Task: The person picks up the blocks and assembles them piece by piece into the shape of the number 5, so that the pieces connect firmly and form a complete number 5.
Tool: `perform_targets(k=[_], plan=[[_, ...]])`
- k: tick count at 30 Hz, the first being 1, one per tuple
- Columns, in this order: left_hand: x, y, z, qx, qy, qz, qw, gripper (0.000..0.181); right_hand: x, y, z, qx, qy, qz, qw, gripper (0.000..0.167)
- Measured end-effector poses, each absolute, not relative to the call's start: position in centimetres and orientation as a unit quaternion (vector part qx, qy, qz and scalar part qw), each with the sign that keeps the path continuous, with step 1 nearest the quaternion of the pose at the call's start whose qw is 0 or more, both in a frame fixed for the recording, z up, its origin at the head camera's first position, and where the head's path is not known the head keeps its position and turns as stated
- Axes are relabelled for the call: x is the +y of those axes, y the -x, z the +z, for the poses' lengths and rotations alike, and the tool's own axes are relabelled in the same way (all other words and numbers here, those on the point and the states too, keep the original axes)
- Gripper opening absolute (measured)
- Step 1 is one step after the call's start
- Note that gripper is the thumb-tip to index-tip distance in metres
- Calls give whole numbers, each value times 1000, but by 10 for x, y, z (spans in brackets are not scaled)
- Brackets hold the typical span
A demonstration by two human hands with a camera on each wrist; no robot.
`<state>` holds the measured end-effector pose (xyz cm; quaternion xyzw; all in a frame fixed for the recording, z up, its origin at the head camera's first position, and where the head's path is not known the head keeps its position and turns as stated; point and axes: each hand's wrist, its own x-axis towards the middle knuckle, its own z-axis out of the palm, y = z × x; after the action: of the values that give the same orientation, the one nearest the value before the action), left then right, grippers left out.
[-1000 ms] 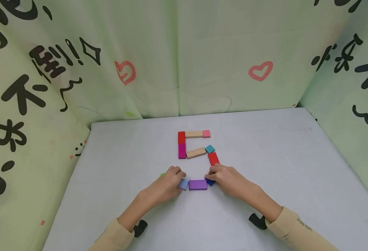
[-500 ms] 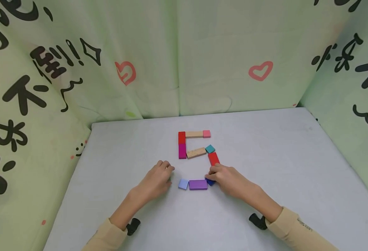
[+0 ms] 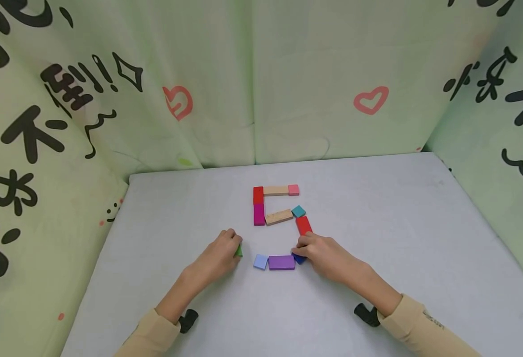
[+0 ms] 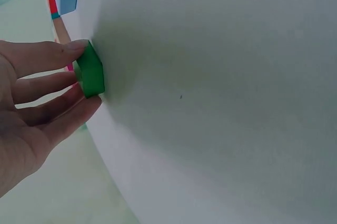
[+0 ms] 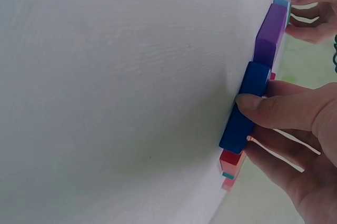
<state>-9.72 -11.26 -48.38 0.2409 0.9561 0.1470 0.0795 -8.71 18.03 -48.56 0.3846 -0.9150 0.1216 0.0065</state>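
My left hand (image 3: 218,255) pinches a green block (image 4: 92,74) between thumb and fingertips, left of the light blue block (image 3: 261,262). The green block touches or sits very close to the table; I cannot tell which. My right hand (image 3: 328,255) holds a dark blue block (image 5: 238,132), thumb on its near side and fingers behind. That block's one end meets the purple block (image 3: 281,263), and its other end lies by a red block (image 3: 303,225). In the head view the right hand hides most of the dark blue block.
Farther back, a teal block (image 3: 299,211), a wooden block (image 3: 278,217), a magenta block (image 3: 259,215), another red block (image 3: 258,195), a second wooden block (image 3: 275,191) and a pink block (image 3: 293,190) continue the line. Printed cloth (image 3: 297,99) surrounds the white table (image 3: 377,213).
My left hand has moved left, away from the light blue block, uncovering it. The green block now shows at its fingertips. My right hand stays put.
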Motion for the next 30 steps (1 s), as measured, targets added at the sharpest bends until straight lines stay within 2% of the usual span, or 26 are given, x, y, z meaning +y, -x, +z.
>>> perform_targets(k=[22,30], plan=[[-102,97,-484,958,-226,146,99,29,181,87,-487,-917,-381,119,4,29],[-94,98,-484,959,-223,150,91,27,180,87,-485,-916,-382,121,1,30]])
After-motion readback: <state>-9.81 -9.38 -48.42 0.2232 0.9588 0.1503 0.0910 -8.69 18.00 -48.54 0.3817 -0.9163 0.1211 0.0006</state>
